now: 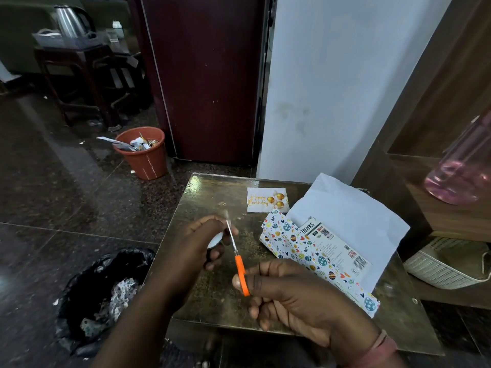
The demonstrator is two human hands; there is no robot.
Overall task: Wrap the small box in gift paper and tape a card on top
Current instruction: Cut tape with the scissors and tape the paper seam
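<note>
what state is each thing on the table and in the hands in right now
small printed box: lying on the gift paper, partly wrapped, top still bare
patterned gift paper: one flap folded over the box, white side standing open behind
happy birthday card: flat on the table, not attached
orange-handled scissors: held in right hand
white tape roll: gripped in left hand

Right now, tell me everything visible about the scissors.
The scissors are small, with bright orange plastic-looking handles and thin silvery blades. The right hand holds the handles; the blades point up and away toward the left hand, which holds a white roll, likely tape. They are held above the table, tilted. Whether the blades are open is unclear.
</note>
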